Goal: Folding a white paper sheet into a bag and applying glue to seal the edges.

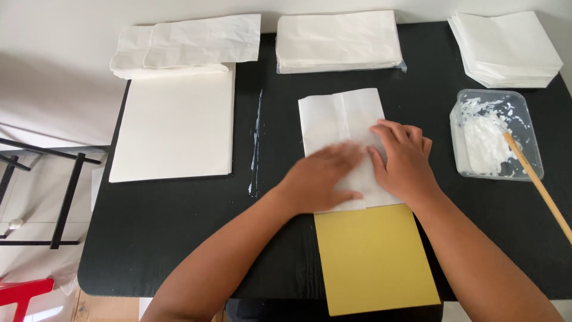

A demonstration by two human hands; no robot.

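Yellow card [376, 259] lies nearest on the desk [179, 238]; above it I press left hand [322, 179] and right hand [405, 161], both spread flat, on the thin, limp white paper [339, 113], probably best gripped at its edges.

Table: we see a black top [179, 238] with a faint wood grain, filling most of the view.
Wall: we see it plain and pale [59, 36] behind the table's far edge.
Frame: we see black metal bars [65, 197] left of the table.
Floor: we see pale boards [30, 262] at lower left.
Red piece: we see it [21, 295] in the bottom-left corner.
Light: we find it soft and even.
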